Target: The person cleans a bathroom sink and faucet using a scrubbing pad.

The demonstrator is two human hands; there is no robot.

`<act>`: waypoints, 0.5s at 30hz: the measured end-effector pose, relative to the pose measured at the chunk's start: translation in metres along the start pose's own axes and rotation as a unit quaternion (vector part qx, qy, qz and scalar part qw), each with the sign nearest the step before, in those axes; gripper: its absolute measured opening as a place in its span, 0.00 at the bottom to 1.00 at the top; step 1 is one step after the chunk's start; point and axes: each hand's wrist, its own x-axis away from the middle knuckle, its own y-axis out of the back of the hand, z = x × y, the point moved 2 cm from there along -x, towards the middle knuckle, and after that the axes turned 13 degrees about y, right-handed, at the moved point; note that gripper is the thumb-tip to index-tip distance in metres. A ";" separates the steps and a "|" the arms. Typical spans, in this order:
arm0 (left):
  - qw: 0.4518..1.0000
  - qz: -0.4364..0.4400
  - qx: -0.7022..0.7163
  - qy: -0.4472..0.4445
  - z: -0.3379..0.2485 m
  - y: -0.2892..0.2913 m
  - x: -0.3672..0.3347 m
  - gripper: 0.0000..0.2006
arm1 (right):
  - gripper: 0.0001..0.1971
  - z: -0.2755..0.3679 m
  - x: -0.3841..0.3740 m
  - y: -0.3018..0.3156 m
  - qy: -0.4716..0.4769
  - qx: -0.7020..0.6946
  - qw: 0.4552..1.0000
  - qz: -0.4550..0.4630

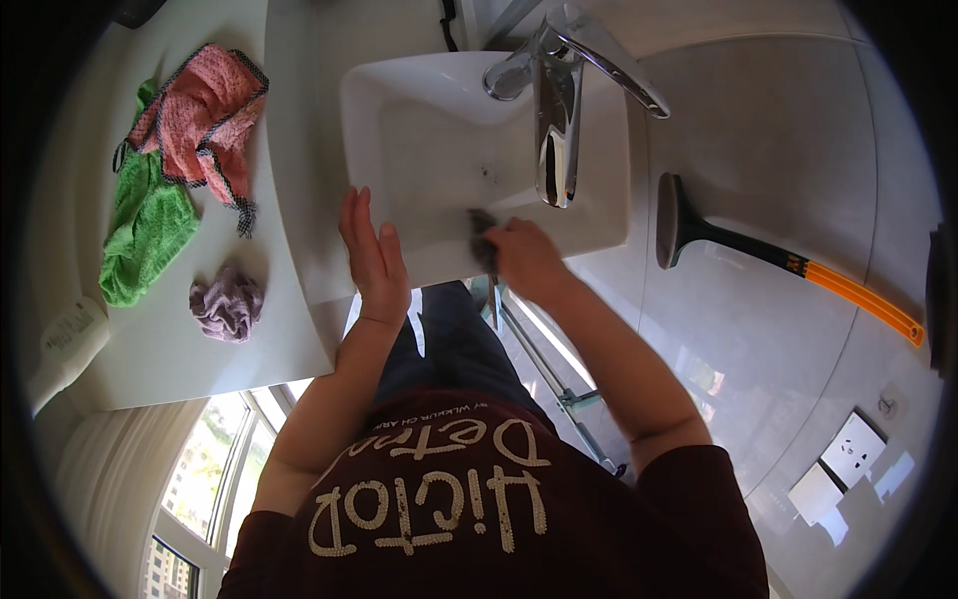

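Maroon shirt (489,504) lies nearest, left hand (377,268) outstretched, empty, right hand (527,260) gripping dark pad (483,240).

Daylight at 8 o'clock, window (212,464) overexposed; glare patches on wall (743,424) at 4; tap (557,125) glints at 1; right hand (526,262), pad (483,242) motion-blurred; edges bent, rim black.

1 faucet (555,120) blocks the far right of the sink (424,125); its far left lies open from above.
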 end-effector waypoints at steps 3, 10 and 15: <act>1.000 -0.004 -0.013 0.010 -0.002 -0.002 0.000 0.21 | 0.11 -0.062 0.031 0.031 -0.091 0.105 0.990 0.029; 0.999 -0.016 -0.036 0.018 -0.002 -0.005 0.000 0.21 | 0.08 0.002 0.000 -0.009 -0.029 0.064 0.998 0.003; 0.999 -0.011 -0.037 0.016 -0.001 -0.004 -0.001 0.22 | 0.06 0.034 -0.006 -0.017 0.024 0.035 0.998 -0.049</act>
